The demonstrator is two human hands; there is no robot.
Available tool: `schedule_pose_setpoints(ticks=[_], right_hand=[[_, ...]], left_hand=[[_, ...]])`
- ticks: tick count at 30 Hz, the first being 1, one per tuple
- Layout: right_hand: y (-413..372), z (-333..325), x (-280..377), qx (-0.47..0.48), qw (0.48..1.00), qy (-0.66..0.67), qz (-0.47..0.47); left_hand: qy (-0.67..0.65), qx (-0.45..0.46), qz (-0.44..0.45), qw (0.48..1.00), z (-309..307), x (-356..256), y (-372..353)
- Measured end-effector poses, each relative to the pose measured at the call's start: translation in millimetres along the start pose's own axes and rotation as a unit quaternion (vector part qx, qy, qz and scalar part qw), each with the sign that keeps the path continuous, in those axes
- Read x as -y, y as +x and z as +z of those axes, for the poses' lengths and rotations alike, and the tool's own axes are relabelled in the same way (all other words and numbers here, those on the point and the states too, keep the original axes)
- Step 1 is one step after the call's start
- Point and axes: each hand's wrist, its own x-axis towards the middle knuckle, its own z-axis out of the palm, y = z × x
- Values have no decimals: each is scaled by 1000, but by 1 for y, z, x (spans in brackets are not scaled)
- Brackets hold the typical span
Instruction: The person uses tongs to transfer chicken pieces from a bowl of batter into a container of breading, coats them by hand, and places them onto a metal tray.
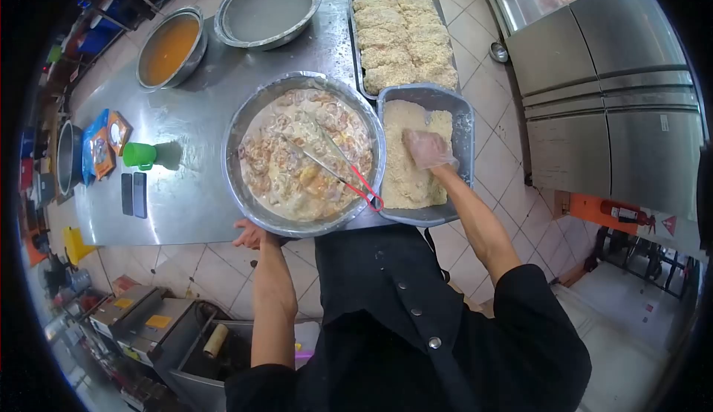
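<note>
My right hand (428, 150), in a clear plastic glove, presses down on pale breadcrumbs (416, 189) inside a grey plastic tub (466, 133). Its fingertips are hidden, so its grip cannot be made out. My left hand (252, 234) is bare and at the table's front edge, beside the lower left of a large metal basin (236, 196). Its fingers are apart and appear to hold nothing. Meat pieces in a creamy, pale batter (278, 141) fill the basin. Metal tongs with red handles (358, 189) lie across the batter, their handle ends over the rim.
Behind the tub, a tray holds crumb-coated pieces (405, 40). Farther back stand a basin of cloudy liquid (267, 11) and a bowl of orange liquid (171, 52). A green mug (139, 155), two phones (139, 194) and snack-like packets (100, 148) are at left. Steel fridges (594, 100) stand right.
</note>
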Motion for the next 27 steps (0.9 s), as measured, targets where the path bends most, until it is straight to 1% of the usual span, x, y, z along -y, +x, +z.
schedule_pose_setpoints(ticks=[1, 3, 4, 6, 7, 8, 9, 11, 12, 13, 14, 15, 16, 17, 18, 19, 20, 21, 22, 23, 24, 25, 27], right_hand=[[2, 1, -14, 51, 999, -5, -10], [-6, -1, -37, 99, 995, -13, -20], [-26, -12, -37, 65, 993, -2, -100], [-35, -40, -30, 27, 983, 7, -180], [-30, -56, -25, 168, 976, -45, -130], [-26, -71, -20, 303, 945, -95, -77], [-25, -86, -18, 299, 946, -96, -78], [-26, -113, -16, 317, 941, 12, -121], [-29, -126, -8, 316, 941, 13, -121], [-35, -141, 1, 261, 961, -4, -96], [-42, -155, 10, 206, 976, -20, -69], [-50, -165, 22, 205, 976, -21, -68], [-60, -174, 37, 157, 982, -73, -75], [-68, -176, 45, 108, 983, -125, -81], [-73, -170, 45, 108, 983, -125, -80], [-78, -160, 43, 156, 979, -119, -58], [-82, -147, 38, 204, 972, -113, -35], [-85, -129, 23, 205, 972, -110, -33], [-86, -105, 1, 163, 986, -38, 25], [-86, -77, -18, 119, 989, 34, 81], [-87, -48, -29, 117, 989, 36, 82], [-90, -17, -39, 22, 992, 64, 109], [-82, 42, -62, -72, 984, 92, 138]], left_hand=[[-32, 43, -24, 998, -11, -4, 0], [-65, 88, -50, 993, -37, -9, -1], [-72, 89, -68, 991, -38, -11, -5], [-57, 37, -60, 996, -29, -13, -9], [-28, -11, -35, 999, -11, -10, -10], [-32, -8, -35, 999, -14, -14, -13], [-37, -1, -44, 998, -20, -18, -14], [-44, 9, -61, 997, -39, -25, -12], [-46, 15, -69, 996, -49, -27, -12], [-47, 21, -76, 996, -57, -28, -12], [-91, 82, -121, 985, -63, -29, -13], [-90, 83, -120, 985, -50, -24, -12], [-51, 49, -73, 995, -24, -14, -9], [-33, 33, -48, 998, -17, -11, -9], [-13, 15, -24, 1000, -13, -9, -8], [-27, 32, -20, 999, -11, -7, -6], [-34, 39, -15, 999, -11, -3, -3], [-41, 47, -11, 998, -5, 3, 1], [-58, 32, 11, 998, 30, 19, 9], [-69, 25, 22, 997, 26, 15, 8], [-79, 18, 33, 996, 21, 11, 7], [-80, 63, -10, 995, -34, -9, -5], [-79, 109, -51, 990, -42, -9, -8]])
